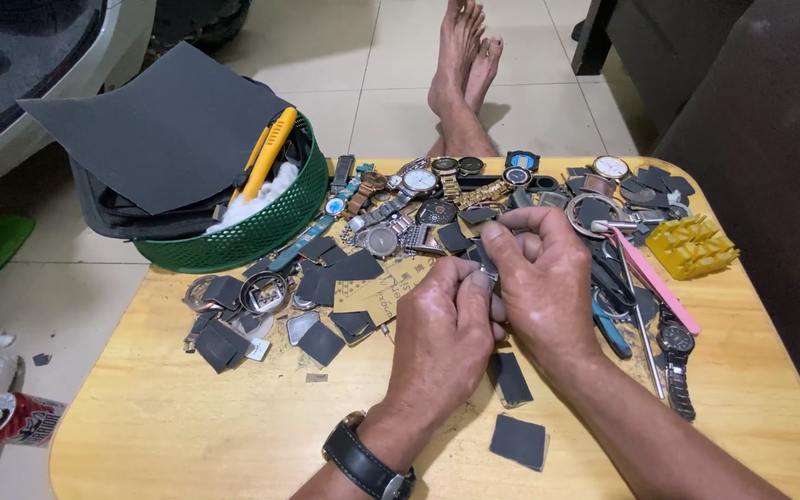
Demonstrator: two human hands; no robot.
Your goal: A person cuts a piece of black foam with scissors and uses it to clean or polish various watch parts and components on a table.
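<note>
Two bare hands meet over a wooden table [187,417]. The left hand [446,338] and right hand [543,278] pinch a small metal watch part [486,266] between closed fingertips, just above the clutter. It looks light, stiff and easy to drop, best held by its edges. Watches [418,181], dark sandpaper scraps [518,441] and a green basket [261,231] lie around

The small metal piece [487,266] pinched between the left hand [443,335] and right hand [545,282] at frame centre is mostly covered by fingers, too small to identify. Both forearms run off the bottom edge. The crushed can [13,418] at lower left is partly cut off.
</note>
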